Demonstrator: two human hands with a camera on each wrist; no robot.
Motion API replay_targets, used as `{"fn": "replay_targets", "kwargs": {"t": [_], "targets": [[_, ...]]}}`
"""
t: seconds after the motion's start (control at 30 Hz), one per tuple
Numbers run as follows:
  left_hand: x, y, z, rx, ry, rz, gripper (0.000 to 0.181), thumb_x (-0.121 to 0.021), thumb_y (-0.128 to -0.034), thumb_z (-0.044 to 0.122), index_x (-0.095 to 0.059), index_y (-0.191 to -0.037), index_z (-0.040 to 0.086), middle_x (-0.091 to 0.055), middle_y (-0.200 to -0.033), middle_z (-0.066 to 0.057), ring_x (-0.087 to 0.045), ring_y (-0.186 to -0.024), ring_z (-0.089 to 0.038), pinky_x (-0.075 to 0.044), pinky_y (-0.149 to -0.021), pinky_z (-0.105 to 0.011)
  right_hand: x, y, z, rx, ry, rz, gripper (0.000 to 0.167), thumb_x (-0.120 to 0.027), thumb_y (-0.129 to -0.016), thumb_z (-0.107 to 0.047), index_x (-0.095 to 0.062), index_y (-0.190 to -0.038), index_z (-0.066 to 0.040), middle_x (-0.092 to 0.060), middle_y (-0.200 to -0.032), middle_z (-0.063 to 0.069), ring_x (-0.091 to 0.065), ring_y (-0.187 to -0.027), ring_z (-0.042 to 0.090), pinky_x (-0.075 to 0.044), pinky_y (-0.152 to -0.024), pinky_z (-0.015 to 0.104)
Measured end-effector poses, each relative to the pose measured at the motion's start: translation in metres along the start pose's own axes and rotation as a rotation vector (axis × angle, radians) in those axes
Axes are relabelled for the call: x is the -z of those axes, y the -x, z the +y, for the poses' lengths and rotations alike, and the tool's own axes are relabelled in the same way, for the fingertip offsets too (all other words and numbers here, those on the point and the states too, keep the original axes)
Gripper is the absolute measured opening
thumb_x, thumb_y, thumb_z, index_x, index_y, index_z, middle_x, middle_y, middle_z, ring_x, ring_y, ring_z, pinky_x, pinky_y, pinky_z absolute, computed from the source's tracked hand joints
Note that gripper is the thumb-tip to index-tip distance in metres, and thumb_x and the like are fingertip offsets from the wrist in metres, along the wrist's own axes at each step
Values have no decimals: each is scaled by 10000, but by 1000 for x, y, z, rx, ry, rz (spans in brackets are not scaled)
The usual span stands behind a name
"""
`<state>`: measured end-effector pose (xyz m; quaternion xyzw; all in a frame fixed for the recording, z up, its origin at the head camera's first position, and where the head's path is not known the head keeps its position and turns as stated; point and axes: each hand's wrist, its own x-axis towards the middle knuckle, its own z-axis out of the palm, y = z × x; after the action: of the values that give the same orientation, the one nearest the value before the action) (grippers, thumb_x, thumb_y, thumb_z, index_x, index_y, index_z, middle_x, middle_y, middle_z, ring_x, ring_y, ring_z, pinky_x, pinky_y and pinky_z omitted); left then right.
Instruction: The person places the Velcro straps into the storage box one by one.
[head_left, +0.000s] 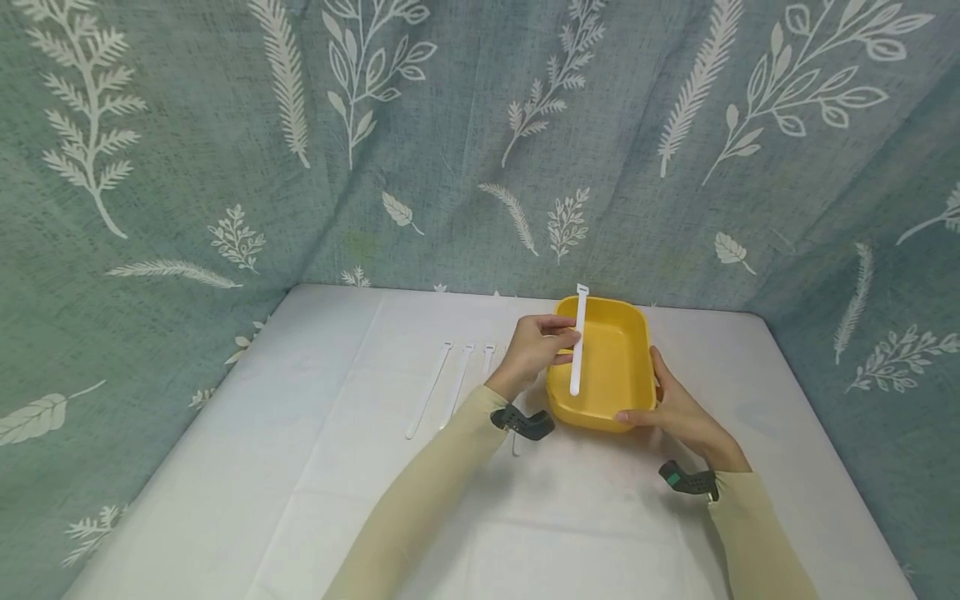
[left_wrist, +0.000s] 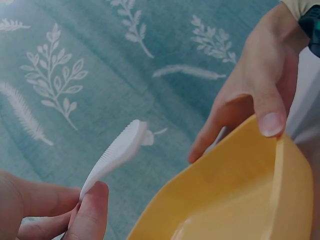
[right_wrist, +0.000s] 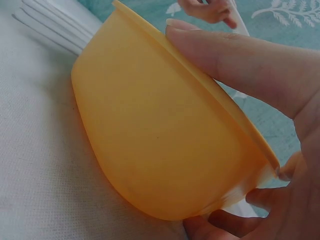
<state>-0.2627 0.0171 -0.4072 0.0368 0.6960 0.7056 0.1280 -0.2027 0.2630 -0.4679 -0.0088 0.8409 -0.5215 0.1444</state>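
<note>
A white cable tie (head_left: 577, 367) with a square head and a ridged strip is pinched between the thumb and fingers of my left hand (head_left: 528, 354). In the head view it stands over the left part of a yellow plastic container (head_left: 615, 367), head end pointing away. The left wrist view shows the ridged edge of the strip, slightly curved. My right hand (head_left: 686, 418) grips the container at its right side, thumb on the rim and fingers along the outer wall. Whether the container's base touches the table cannot be told. No ties are visible inside it.
Several more white cable ties (head_left: 429, 392) lie side by side on the white-covered table (head_left: 360, 492), left of the container and partly hidden by my left arm. A green leaf-patterned cloth (head_left: 450, 125) hangs behind the table and along both sides.
</note>
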Motion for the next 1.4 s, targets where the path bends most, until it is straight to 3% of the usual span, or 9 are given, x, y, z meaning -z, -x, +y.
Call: {"fn": "replay_targets", "kwargs": {"t": [0.23, 0.47, 0.8, 1.17, 1.4], "targets": [[-16, -4, -3, -4, -36, 10, 293, -723, -959, 78, -716, -1244, 12, -696, -1118, -111, -723, -977, -172, -668, -800, -297, 1, 0, 0, 10, -13, -4, 1411, -899, -780, -338, 229, -1625, -269, 23, -1758, 149, -221, -1552, 470, -195, -1255, 726], [-27, -8, -10, -15, 1, 6, 277, -724, -945, 51, -722, -1215, -11, -693, -1076, -115, -710, -942, -169, -670, -800, -308, 0, -1, 1, -9, -2, 1, 1404, -895, -787, -346, 236, -1619, -296, 45, -1760, 137, -149, -1573, 483, -189, -1251, 734], [-40, -17, -21, -17, 1, 12, 265, -716, -940, 27, -720, -1198, -32, -704, -1048, -121, -697, -883, -140, -670, -771, -295, -2, -3, 2, -8, -3, 3, 1399, -894, -790, -337, 233, -1619, -305, -4, -1758, 149, -196, -1563, 460, -211, -1253, 721], [-51, -25, -32, 13, -30, -2, 256, -710, -950, 31, -714, -1196, -41, -714, -1106, -157, -728, -945, -189, -671, -795, -315, -1, -3, 5, 13, -29, -2, 1394, -894, -793, -320, 224, -1625, -302, -22, -1758, 140, -195, -1569, 450, -191, -1269, 706], [-55, -26, -36, 51, -50, 0, 231, -714, -952, 46, -723, -1171, -25, -706, -1082, -127, -715, -932, -174, -668, -797, -296, 0, -4, 8, 47, -32, -7, 1373, -890, -799, -299, 200, -1635, -307, -97, -1744, 157, -282, -1529, 439, -239, -1259, 698]]}}
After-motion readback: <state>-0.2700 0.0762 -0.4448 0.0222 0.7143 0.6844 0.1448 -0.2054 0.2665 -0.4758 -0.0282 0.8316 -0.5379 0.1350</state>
